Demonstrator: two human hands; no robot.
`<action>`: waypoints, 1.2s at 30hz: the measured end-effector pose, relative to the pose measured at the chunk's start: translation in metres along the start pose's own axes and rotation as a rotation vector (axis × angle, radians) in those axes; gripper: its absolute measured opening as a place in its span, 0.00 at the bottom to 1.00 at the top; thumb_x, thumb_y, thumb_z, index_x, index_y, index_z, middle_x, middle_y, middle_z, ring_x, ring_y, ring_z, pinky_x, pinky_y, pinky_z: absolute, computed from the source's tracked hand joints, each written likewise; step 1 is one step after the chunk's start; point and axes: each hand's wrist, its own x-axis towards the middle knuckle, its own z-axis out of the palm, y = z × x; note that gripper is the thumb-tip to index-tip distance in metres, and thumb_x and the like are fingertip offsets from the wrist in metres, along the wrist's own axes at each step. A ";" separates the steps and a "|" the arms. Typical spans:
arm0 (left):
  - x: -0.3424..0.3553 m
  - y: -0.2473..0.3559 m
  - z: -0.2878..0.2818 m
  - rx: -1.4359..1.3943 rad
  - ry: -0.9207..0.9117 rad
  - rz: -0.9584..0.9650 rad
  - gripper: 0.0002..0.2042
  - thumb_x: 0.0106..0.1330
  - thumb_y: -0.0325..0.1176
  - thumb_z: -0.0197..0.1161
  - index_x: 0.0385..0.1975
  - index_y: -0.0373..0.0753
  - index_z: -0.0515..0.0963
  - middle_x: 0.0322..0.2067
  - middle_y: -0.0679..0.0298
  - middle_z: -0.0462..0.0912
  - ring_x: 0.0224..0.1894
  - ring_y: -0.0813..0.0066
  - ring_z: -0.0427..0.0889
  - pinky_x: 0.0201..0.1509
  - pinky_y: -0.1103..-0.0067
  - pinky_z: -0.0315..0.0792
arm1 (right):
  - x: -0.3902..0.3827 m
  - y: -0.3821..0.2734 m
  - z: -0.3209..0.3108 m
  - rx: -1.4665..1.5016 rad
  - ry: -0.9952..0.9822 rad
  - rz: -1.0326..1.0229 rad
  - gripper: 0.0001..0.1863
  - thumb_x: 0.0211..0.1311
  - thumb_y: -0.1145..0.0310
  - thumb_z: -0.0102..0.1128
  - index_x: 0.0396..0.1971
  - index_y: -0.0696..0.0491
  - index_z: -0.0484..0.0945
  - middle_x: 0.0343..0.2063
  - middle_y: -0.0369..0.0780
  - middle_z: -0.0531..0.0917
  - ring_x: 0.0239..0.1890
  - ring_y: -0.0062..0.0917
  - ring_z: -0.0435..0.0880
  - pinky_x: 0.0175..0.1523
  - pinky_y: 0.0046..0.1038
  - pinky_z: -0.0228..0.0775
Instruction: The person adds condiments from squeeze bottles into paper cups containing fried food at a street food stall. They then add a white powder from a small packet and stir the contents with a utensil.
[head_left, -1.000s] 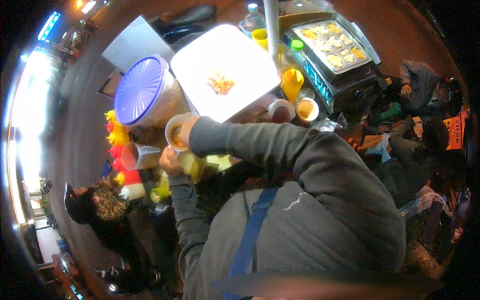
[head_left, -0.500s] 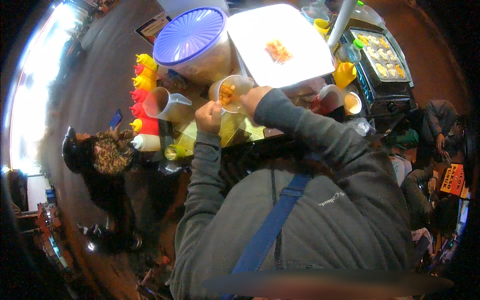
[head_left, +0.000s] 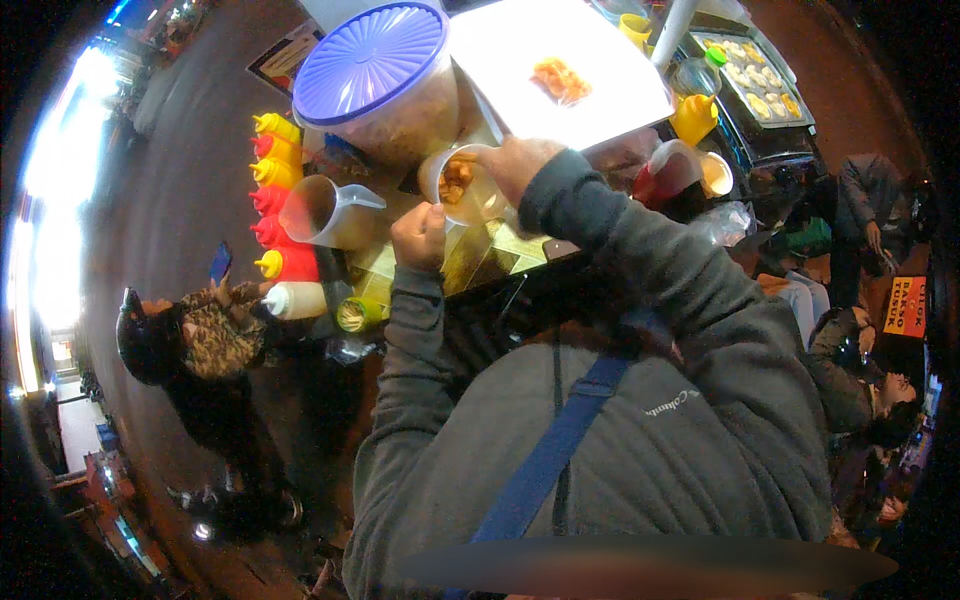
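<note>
A translucent plastic cup [head_left: 482, 205] with orange-brown food pieces [head_left: 455, 182] inside stands at the near side of the table, its mouth toward me. My left hand [head_left: 418, 238] is closed at its near left rim, thumb up against the edge. On the cup's right side my right hand [head_left: 522, 168] is closed over the rim; its fingertips are partly hidden. Behind the right hand a white tray [head_left: 610, 110] bears a small heap of orange food [head_left: 560, 82]. Left of the cup is a clear plastic jug [head_left: 325, 212] with a handle.
A large tub with a purple lid [head_left: 372, 62] stands behind the cup. Several red and yellow squeeze bottles [head_left: 272, 202] line the left edge. At right are a yellow bottle [head_left: 695, 118], another jug [head_left: 668, 172] and a hot mould pan [head_left: 755, 82]. A person [head_left: 215, 335] stands at left.
The view has shifted slightly. My right hand has moved up a little along the cup's right rim and its wrist has turned. The left hand stays at the near rim.
</note>
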 end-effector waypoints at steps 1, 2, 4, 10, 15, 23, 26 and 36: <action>0.001 0.001 0.000 -0.001 -0.008 0.019 0.20 0.69 0.40 0.57 0.16 0.34 0.67 0.15 0.52 0.66 0.17 0.59 0.67 0.24 0.66 0.62 | -0.002 0.000 0.002 0.035 -0.087 0.002 0.11 0.64 0.68 0.51 0.41 0.53 0.80 0.32 0.49 0.85 0.35 0.42 0.88 0.40 0.43 0.80; 0.002 0.002 0.002 0.022 -0.027 0.037 0.20 0.68 0.40 0.57 0.16 0.34 0.67 0.15 0.52 0.66 0.17 0.59 0.67 0.24 0.66 0.62 | -0.008 -0.007 0.008 0.027 -0.122 0.057 0.11 0.64 0.68 0.51 0.40 0.53 0.80 0.31 0.49 0.85 0.35 0.43 0.88 0.40 0.43 0.80; 0.003 0.003 0.004 0.056 -0.070 0.092 0.20 0.68 0.40 0.57 0.16 0.34 0.67 0.15 0.52 0.66 0.17 0.59 0.66 0.24 0.66 0.62 | -0.016 -0.020 0.021 0.013 -0.173 0.096 0.11 0.64 0.67 0.50 0.36 0.54 0.82 0.30 0.49 0.86 0.34 0.43 0.88 0.39 0.43 0.81; 0.000 -0.010 -0.001 -0.016 -0.034 -0.014 0.20 0.68 0.38 0.56 0.16 0.33 0.66 0.15 0.52 0.65 0.17 0.59 0.66 0.24 0.65 0.60 | -0.012 -0.003 0.027 0.133 0.048 0.032 0.09 0.63 0.66 0.54 0.38 0.52 0.81 0.29 0.49 0.85 0.33 0.42 0.88 0.35 0.40 0.81; -0.004 -0.016 0.003 0.026 0.015 0.020 0.20 0.69 0.39 0.54 0.16 0.33 0.65 0.14 0.52 0.63 0.17 0.62 0.64 0.24 0.66 0.58 | -0.018 -0.017 0.024 0.156 -0.195 0.117 0.08 0.63 0.67 0.54 0.37 0.51 0.81 0.28 0.47 0.86 0.31 0.41 0.88 0.31 0.42 0.80; -0.011 0.005 0.021 0.097 0.132 -0.062 0.20 0.70 0.40 0.52 0.16 0.34 0.66 0.14 0.54 0.64 0.17 0.65 0.63 0.23 0.67 0.58 | -0.001 0.028 0.022 0.303 0.200 -0.062 0.08 0.61 0.67 0.56 0.30 0.53 0.83 0.28 0.46 0.86 0.33 0.39 0.88 0.36 0.38 0.81; -0.016 0.007 0.033 0.069 0.198 -0.095 0.20 0.69 0.40 0.52 0.16 0.34 0.67 0.14 0.55 0.67 0.17 0.66 0.64 0.23 0.68 0.59 | -0.010 0.024 0.019 0.224 -0.116 -0.094 0.08 0.60 0.67 0.57 0.31 0.52 0.84 0.33 0.44 0.87 0.37 0.39 0.88 0.41 0.41 0.82; -0.043 0.033 0.053 0.290 0.275 -0.166 0.22 0.70 0.43 0.52 0.18 0.33 0.70 0.15 0.52 0.70 0.18 0.63 0.69 0.26 0.66 0.63 | -0.015 0.055 0.010 0.211 -0.184 -0.387 0.12 0.63 0.67 0.56 0.39 0.55 0.85 0.38 0.46 0.87 0.41 0.38 0.88 0.47 0.39 0.80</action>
